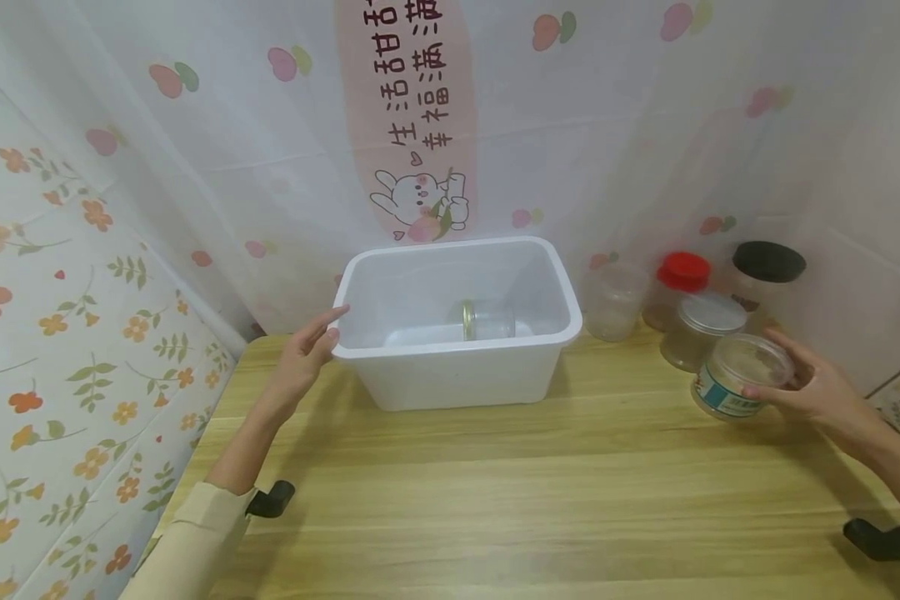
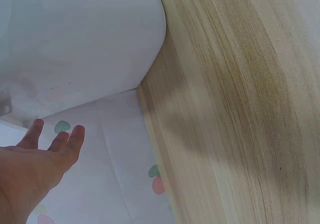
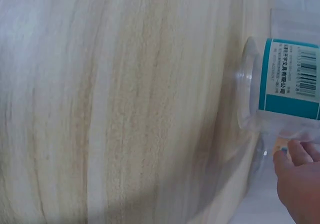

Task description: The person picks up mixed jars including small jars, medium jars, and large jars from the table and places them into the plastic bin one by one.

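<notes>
At the right of the head view, my right hand (image 1: 825,396) holds a clear plastic jar (image 1: 727,400) with a teal and white label, thumb at the near side and fingers round the far side. The same jar (image 3: 290,78) appears in the right wrist view, fingertips (image 3: 300,154) against its wall. My left hand (image 1: 300,362) is at the left end of a white plastic tub (image 1: 457,379), its fingers extended by the rim. In the left wrist view those fingers (image 2: 75,139) are spread loosely beside the tub wall (image 2: 80,38). Inside the tub, a clear jar (image 1: 491,321) with a gold lid lies on its side.
Behind the held jar stand a grey-lidded jar (image 1: 701,329), a red-lidded jar (image 1: 682,279), a black-lidded jar (image 1: 768,267) and a clear container (image 1: 615,300). A printed curtain (image 1: 270,167) hangs behind the wooden table (image 1: 495,500).
</notes>
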`<state>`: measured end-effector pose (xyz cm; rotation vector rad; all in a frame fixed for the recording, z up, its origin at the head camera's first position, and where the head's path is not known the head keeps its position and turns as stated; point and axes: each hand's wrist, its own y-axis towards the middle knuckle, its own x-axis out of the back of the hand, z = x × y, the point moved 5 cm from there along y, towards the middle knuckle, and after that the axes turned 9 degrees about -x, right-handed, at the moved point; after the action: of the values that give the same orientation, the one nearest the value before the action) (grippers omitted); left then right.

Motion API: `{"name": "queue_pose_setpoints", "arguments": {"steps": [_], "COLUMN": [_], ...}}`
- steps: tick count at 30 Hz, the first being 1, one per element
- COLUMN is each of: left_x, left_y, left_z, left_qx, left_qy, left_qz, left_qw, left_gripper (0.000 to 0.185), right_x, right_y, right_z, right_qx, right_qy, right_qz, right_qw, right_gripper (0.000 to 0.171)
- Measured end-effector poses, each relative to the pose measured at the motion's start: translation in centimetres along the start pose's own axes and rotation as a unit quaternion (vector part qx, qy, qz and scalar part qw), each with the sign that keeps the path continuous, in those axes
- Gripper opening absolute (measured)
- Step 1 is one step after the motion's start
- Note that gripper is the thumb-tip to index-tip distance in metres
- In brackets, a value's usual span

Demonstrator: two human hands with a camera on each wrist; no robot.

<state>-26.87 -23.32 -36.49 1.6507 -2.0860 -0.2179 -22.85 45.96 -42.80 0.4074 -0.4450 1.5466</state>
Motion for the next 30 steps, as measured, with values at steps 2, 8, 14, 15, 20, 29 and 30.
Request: {"name": "queue_pose_setpoints", "arguments": {"steps": [2, 8, 14, 15, 20, 29, 30], "left_x": [0.0, -0.1, -0.1, -0.1, 0.0, 0.0, -0.1], "left_y": [-0.1, -0.2, 0.0, 0.0, 0.2, -0.1, -0.1], "left_z": [0.0, 0.0, -0.1, -0.1, 0.0, 0.0, 0.0], "left_qx": [0.000, 0.003, 0.004, 0.004, 0.001, 0.003, 0.002], "left_qy": [-0.001, 0.001, 0.000, -0.001, -0.005, -0.010, -0.011], "left_qz": [0.001, -0.002, -0.002, -0.003, -0.002, 0.003, 0.004], "left_qw": [1.0000, 1.0000, 1.0000, 1.0000, 1.0000, 0.9999, 0.9999], "left_gripper": [0.048, 0.048, 0.048, 0.048, 0.047, 0.047, 0.047], "right_x": [-0.2, -0.7, -0.3, -0.2, 0.4, 1.3, 1.4], "right_y": [0.0, -0.1, -0.2, -0.2, -0.1, -0.1, -0.1], "right_z": [0.1, 0.5, -0.2, -0.2, 0.1, 1.0, 1.1], "right_qx": [0.009, 0.024, 0.000, 0.000, 0.016, 0.004, 0.004], "right_qy": [0.017, 0.030, 0.022, 0.022, 0.025, 0.005, 0.003], "right_qz": [0.003, -0.003, -0.002, -0.001, 0.012, 0.020, 0.019], "right_qw": [1.000, 0.999, 1.000, 1.000, 1.000, 1.000, 1.000], "right_gripper": [0.085, 0.067, 0.070, 0.070, 0.070, 0.075, 0.075]}}
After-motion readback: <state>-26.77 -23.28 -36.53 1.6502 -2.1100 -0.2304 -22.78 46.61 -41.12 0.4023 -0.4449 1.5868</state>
